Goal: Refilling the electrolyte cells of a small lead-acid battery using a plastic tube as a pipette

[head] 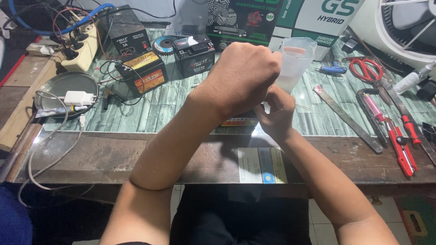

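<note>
My left hand (243,75) is closed around a translucent white plastic container (293,63) and holds it tilted over the table, above a small object that my arms hide. My right hand (277,113) is just below it, fingers pinched at the container's lower end. What the right fingers grip is too hidden to tell. Two small black motorcycle batteries (194,55) (143,72) stand further back on the left.
A charger box (128,31) and power strip (81,50) with cables sit at the back left, next to a metal plate (63,86) with a white adapter. Red scissors (369,69), a file (347,119) and red-handled tools (402,145) lie right. Cardboard boxes (281,18) stand behind.
</note>
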